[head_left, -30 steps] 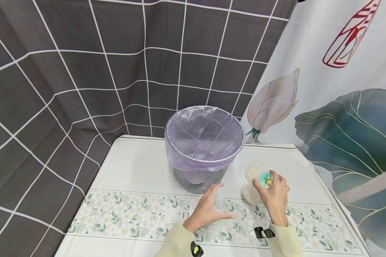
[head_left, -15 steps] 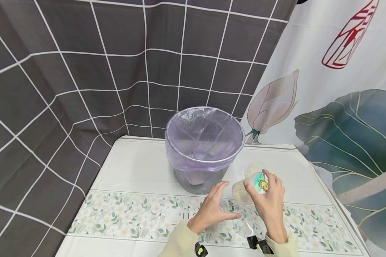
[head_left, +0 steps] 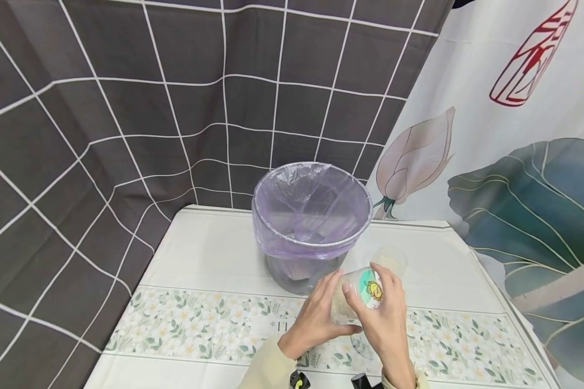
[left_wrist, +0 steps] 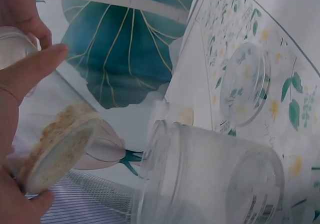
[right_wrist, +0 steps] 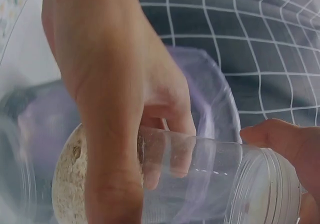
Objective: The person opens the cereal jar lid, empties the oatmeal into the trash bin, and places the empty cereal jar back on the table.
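Over the table (head_left: 209, 248), both hands (head_left: 313, 316) (head_left: 383, 319) grip a jar (head_left: 341, 304), long axis sideways, lid (head_left: 371, 287) rightward.

Table: covered by a white cloth (head_left: 214, 248) that spreads to both sides of the bin and behind it, with dark lines along the far edge.
Floral band: a printed strip (head_left: 185, 319) of pale flowers and green leaves, crossing the cloth on the bin's near side.
Bin: clear-walled, upright, a purple bag (head_left: 304, 249) folded over its rim (head_left: 315, 243).
Clear tub (head_left: 389, 259): just right of the bin, pale contents inside.
Clear jar (left_wrist: 215, 174): upright, nearer the person than the bin.
Clear round lid (left_wrist: 245, 84): on the band, near and right of the bin.
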Available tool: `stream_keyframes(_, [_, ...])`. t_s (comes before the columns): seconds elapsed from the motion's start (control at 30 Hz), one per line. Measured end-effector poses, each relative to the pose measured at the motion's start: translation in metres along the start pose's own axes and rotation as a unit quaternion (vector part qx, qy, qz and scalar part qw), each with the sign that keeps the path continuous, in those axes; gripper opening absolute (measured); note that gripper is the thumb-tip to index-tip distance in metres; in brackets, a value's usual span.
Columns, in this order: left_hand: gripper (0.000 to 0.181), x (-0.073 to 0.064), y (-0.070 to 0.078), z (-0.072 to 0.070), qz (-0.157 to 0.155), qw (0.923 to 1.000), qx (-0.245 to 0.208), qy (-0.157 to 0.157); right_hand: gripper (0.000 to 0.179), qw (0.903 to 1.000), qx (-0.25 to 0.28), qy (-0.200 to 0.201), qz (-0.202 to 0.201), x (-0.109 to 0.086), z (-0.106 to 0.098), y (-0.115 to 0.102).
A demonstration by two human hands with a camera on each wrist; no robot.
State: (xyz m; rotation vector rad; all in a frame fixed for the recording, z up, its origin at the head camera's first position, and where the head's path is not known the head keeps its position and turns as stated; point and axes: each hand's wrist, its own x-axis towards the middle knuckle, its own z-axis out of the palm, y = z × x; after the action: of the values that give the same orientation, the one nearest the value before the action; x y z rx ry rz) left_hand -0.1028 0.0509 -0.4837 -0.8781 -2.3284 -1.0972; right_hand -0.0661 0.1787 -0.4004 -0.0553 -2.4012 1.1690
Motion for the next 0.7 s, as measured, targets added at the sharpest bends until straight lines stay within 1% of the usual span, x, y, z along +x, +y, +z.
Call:
stream_keyframes(0.07, [0.109,-0.001,0.0,-0.003,0.002,0.9992,0.032,0.023,0.064,0.9998,0.014,-0.01,0.011,-0.003,0.001,-0.004])
stream_keyframes(0.17, [0.104,-0.002,0.002,-0.009,0.008,0.9948,0.083,0.058,0.064,0.9989,0.035,-0.019,0.023,-0.005,0.003,-0.007])
stream_keyframes(0.23, [0.103,-0.003,0.002,-0.013,0.016,0.9917,0.102,0.076,0.063,0.998,0.052,-0.024,0.025,-0.007,0.004,-0.008])
stream_keyframes(0.33, [0.105,-0.004,0.003,-0.02,0.031,0.9879,0.12,0.093,0.063,0.9966,0.071,-0.036,0.022,-0.01,0.008,-0.01])
stream_keyframes(0.4, [0.105,-0.005,0.003,-0.025,0.041,0.9862,0.126,0.099,0.063,0.9955,0.082,-0.045,0.015,-0.013,0.011,-0.011])
stream_keyframes(0.53, [0.1,-0.006,0.002,-0.033,0.053,0.9835,0.141,0.1,0.06,0.9939,0.088,-0.066,0.011,-0.015,0.016,-0.011])
stream_keyframes(0.63, [0.097,-0.006,-0.001,-0.039,0.056,0.9811,0.158,0.096,0.059,0.9909,0.094,-0.096,0.012,-0.014,0.017,-0.01])
stream_keyframes(0.7, [0.098,-0.008,-0.003,-0.044,0.056,0.9807,0.166,0.087,0.058,0.9879,0.097,-0.121,0.011,-0.012,0.017,-0.009])
